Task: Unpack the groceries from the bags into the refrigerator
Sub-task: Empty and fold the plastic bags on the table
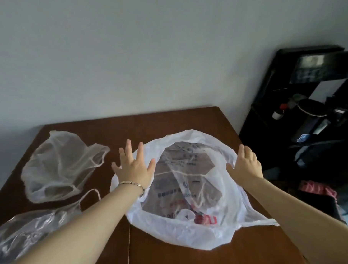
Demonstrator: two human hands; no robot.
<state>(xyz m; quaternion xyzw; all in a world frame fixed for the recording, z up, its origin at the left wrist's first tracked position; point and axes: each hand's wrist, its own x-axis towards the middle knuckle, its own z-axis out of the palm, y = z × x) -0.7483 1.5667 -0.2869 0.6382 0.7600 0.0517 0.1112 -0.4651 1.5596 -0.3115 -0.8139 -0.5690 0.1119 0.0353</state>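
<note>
**On the brown table, two open hands at a white bag**

Against the pale wall stands the brown table [168,122], with a dark shelf unit [277,107] just beside its right edge. Mid-table lies the white plastic bag [213,238], its mouth spread wide and facing up (red and blue print shows through the film). Left of it lies a translucent bag [59,166], slumped, and at the near left corner a crumpled clear bag [24,232]. The left hand [133,167] is flat with its fingers fanned at the white bag's left rim. The right hand [247,164], fingers straight and holding nothing, rests on the right rim. A thin bracelet [131,183] circles the left wrist.
</note>
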